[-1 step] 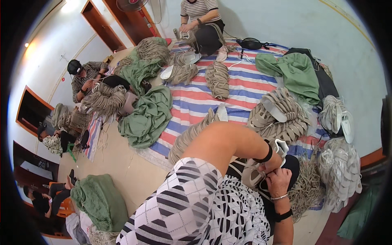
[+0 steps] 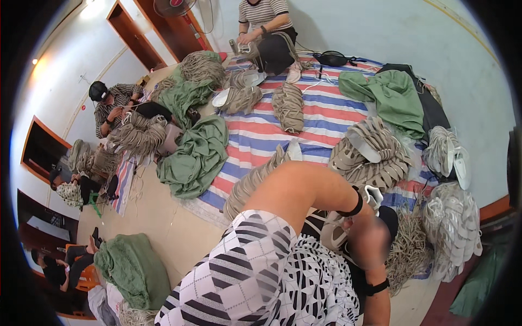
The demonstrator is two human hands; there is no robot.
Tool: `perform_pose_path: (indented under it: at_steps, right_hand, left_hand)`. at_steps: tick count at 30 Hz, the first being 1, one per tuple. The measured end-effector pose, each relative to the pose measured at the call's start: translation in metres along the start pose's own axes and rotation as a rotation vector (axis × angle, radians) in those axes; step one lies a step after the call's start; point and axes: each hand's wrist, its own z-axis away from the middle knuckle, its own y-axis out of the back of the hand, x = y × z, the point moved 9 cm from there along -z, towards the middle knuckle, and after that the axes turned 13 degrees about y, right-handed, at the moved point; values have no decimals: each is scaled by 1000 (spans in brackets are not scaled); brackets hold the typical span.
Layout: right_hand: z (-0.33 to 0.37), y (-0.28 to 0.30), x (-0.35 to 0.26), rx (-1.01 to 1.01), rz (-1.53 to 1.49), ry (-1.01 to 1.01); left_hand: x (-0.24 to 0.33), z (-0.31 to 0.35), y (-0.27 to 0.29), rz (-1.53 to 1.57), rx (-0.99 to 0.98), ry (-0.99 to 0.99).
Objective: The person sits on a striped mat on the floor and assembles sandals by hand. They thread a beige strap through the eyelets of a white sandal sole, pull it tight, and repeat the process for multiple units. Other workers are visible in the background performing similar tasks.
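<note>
In my lap lies a beige strappy shoe upper; a white opening shows just beyond my hands, perhaps of the same piece. My left hand, reaching across from the left with a black band at its wrist, is closed at the upper, its fingers partly covered by a blur. Close against it is my right hand, coming up from below. A blurred patch hides its fingers and whatever they touch. Beside my hands hangs a heap of beige cords.
Bundles of beige shoe uppers lie on the striped sheet. Green cloths are left and far right. A clear bag of uppers stands at my right. Co-workers sit at the back and left; a green sack stands lower left.
My right hand has shifted slightly up and is now covered by a blur. The rest of the scene has moved only slightly left in the picture.
</note>
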Motion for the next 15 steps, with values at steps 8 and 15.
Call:
perform_pose_path:
  at_steps: [8,15]
  right_hand:
    - [13,-11,11,-17,63,-4]
    - [8,-2,1,17,96,-6]
  left_hand:
    - [11,26,16,-72,-32,98]
    - [15,-26,-19,-245,-209,-54]
